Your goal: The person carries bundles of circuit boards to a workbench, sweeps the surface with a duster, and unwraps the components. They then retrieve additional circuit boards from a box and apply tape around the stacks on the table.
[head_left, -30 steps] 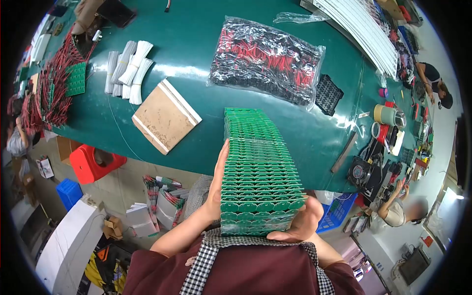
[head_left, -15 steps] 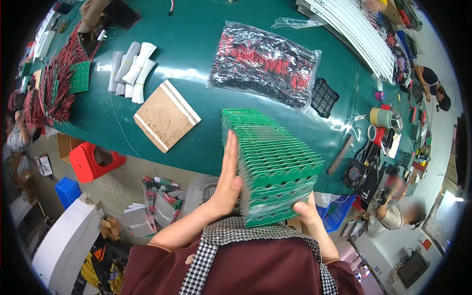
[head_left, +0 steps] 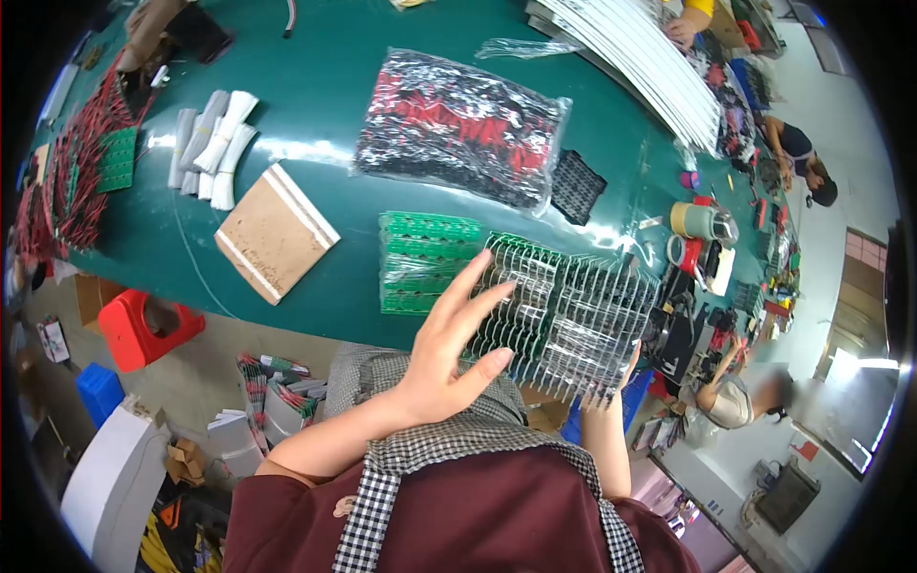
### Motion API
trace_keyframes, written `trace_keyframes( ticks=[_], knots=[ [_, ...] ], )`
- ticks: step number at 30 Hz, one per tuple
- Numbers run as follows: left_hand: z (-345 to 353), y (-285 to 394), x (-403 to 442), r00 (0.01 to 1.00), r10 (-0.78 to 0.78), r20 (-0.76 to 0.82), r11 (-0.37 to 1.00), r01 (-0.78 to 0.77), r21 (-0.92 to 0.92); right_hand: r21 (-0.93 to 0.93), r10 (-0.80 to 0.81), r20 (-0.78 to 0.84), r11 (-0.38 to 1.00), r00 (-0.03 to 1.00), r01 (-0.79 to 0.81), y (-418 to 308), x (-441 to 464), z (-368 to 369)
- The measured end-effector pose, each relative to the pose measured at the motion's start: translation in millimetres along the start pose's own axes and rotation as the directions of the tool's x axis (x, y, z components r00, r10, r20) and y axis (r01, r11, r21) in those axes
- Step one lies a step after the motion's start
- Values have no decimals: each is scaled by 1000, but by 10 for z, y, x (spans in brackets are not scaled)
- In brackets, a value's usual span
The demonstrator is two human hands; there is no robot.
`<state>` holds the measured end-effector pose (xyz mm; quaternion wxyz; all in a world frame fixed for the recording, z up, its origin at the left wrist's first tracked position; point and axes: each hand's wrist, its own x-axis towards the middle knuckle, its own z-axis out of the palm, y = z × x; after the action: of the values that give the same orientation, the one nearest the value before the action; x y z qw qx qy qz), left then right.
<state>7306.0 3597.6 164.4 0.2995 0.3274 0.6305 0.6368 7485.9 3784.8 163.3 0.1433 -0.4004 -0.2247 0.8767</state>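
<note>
A stack of circuit boards [head_left: 564, 320], turned so its layered edges and clear wrap show, is tilted at the table's front edge. My right hand [head_left: 626, 372] supports its right side, with most of the fingers hidden behind it. My left hand [head_left: 458, 353] is at the stack's left side, fingers spread, the fingertips at or just over its edge. Another green board bundle [head_left: 430, 263] in clear wrap lies on the green table [head_left: 325, 320], directly left of the stack and beyond my left hand.
Beyond lie a bag of red and black wires [head_left: 458, 129], a black tray [head_left: 578, 186], a wooden board [head_left: 277, 234] and white tube bundles [head_left: 215, 143]. White strips [head_left: 640, 76] lie at the back right, near a co-worker's hand [head_left: 683, 31]. Other people are at the right.
The held stack has turned and moved right, showing its edges. A separate green bundle now lies on the table at its left. My left hand's fingers have spread. A co-worker's hand has appeared at the top.
</note>
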Motion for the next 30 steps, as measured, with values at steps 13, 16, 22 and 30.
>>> trace_keyframes(
  ticks=[13, 16, 22, 30],
  knots=[
    [558, 79, 232, 989, -122, 78, 866, 144, -479, 319, -32, 185, 947, 982, -29, -232, -126, -611],
    [613, 99, 231, 962, -176, 210, 805, 264, -532, 344, -35, 213, 938, 976, -41, -226, -147, -658],
    [710, 65, 217, 946, -183, 266, 706, 315, -635, 355, -24, 256, 932, 966, -71, -262, -180, -720],
    [803, 53, 196, 943, -291, 159, 776, 330, -537, 317, 22, 308, 940, 951, -124, -250, -197, -710]
  ],
)
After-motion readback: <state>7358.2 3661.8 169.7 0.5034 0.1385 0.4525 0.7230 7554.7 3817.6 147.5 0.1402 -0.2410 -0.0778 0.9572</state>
